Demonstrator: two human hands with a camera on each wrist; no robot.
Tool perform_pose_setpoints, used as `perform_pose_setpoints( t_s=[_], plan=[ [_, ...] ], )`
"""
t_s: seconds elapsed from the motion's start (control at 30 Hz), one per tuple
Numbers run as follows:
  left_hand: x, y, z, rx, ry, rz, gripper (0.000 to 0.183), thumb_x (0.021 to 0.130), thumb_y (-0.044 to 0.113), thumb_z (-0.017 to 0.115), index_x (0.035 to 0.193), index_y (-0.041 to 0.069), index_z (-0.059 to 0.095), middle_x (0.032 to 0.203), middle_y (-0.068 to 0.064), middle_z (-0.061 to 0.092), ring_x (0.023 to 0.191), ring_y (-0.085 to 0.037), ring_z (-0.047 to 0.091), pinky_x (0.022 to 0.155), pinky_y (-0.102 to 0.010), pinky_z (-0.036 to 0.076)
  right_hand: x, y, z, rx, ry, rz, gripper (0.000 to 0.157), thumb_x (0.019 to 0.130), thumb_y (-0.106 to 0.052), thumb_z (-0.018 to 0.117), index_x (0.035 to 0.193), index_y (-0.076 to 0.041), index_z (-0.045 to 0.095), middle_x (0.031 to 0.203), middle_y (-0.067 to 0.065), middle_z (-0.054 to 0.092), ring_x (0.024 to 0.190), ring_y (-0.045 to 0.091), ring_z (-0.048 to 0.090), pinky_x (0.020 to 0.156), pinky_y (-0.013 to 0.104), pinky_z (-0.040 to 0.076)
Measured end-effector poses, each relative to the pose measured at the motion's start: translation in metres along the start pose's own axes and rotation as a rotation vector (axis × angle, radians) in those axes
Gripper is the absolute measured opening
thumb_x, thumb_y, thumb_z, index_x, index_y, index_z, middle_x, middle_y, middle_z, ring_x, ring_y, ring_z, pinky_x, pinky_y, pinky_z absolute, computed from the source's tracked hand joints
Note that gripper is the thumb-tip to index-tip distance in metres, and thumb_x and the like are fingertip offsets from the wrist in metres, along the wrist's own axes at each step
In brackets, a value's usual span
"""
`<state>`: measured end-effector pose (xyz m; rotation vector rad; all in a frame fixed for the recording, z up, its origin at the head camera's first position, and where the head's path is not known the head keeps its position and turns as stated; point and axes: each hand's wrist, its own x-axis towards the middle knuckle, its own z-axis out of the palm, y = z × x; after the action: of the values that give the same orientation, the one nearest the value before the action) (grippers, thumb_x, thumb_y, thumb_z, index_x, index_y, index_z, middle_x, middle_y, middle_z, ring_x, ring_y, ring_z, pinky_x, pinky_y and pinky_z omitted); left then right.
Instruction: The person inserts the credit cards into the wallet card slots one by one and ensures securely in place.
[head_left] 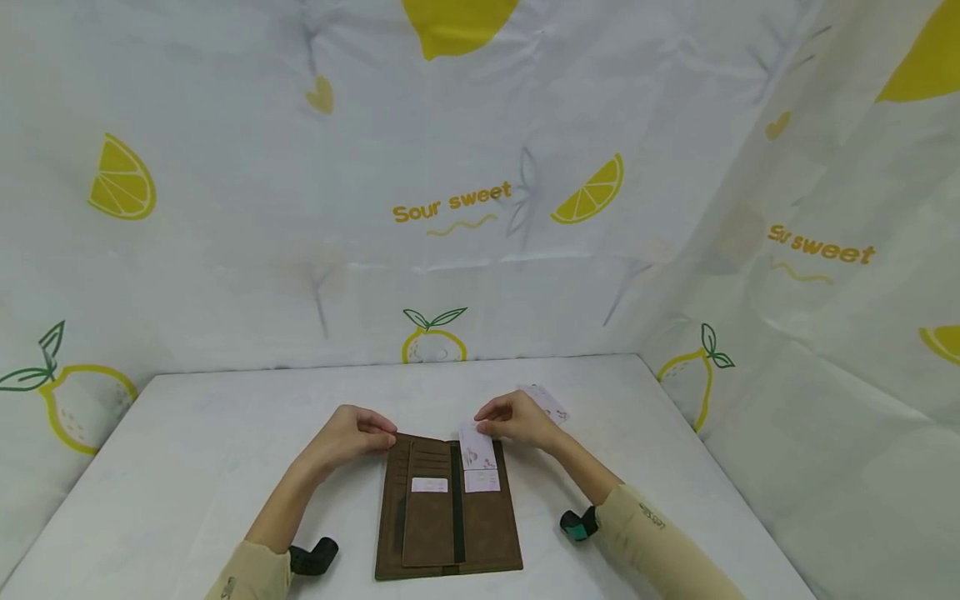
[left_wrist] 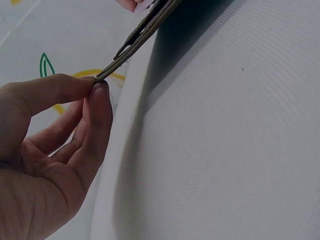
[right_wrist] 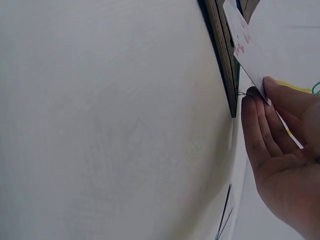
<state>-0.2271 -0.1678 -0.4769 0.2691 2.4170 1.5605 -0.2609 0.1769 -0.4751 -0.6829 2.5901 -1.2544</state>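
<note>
A brown long wallet [head_left: 427,533] lies opened flat on the table, with card slots along its upper left half. My left hand [head_left: 352,433] pinches the wallet's upper left corner between thumb and fingers; the left wrist view shows the thin cover [left_wrist: 117,62] edge-on in that grip. With my right hand [head_left: 521,421] I pinch the top of a pale card [head_left: 477,450] with a small floral print, which overlaps the wallet's right half. Just below it another pale card [head_left: 482,482] shows on that half. A white card [head_left: 430,484] sits in a left slot.
Behind my right hand another printed card [head_left: 551,403] lies on the white table [head_left: 247,467]. Black devices [head_left: 315,557] are worn at both wrists. A lemon-print curtain [head_left: 262,208] stands behind the table and along its right side.
</note>
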Motion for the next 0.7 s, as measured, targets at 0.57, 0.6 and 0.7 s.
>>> perform_pose_setpoints(
  t_s=[0.57, 0.6, 0.7],
  plan=[
    [-0.0021, 0.0012, -0.0045, -0.061, 0.041, -0.01, 0.017, 0.095, 0.007, 0.079, 0.107, -0.007, 0.078, 0.094, -0.009, 0.082, 0.084, -0.014, 0.074, 0.076, -0.026, 0.064, 0.0016, 0.0029, 0.0025, 0.006, 0.043, -0.017, 0.017, 0.101, -0.013, 0.077, 0.111, 0.001, 0.08, 0.105, 0.017, 0.08, 0.083, 0.009, 0.068, 0.073, 0.017, 0.054],
    [-0.0022, 0.0014, -0.0046, -0.063, 0.041, -0.01, 0.017, 0.095, 0.006, 0.079, 0.107, -0.007, 0.078, 0.094, -0.009, 0.082, 0.084, -0.014, 0.074, 0.076, -0.026, 0.064, 0.0014, 0.0034, 0.0025, 0.006, 0.042, -0.017, 0.017, 0.101, -0.013, 0.077, 0.111, 0.001, 0.08, 0.105, 0.017, 0.08, 0.083, 0.009, 0.068, 0.073, 0.017, 0.054],
    [-0.0027, 0.002, -0.0047, -0.068, 0.039, -0.012, 0.018, 0.095, 0.006, 0.079, 0.107, -0.007, 0.078, 0.095, -0.009, 0.081, 0.085, -0.014, 0.074, 0.077, -0.026, 0.064, 0.0006, 0.0048, 0.0025, 0.01, 0.038, -0.019, 0.018, 0.1, -0.014, 0.078, 0.11, 0.0, 0.08, 0.104, 0.017, 0.081, 0.085, 0.009, 0.07, 0.075, 0.016, 0.055]
  ],
)
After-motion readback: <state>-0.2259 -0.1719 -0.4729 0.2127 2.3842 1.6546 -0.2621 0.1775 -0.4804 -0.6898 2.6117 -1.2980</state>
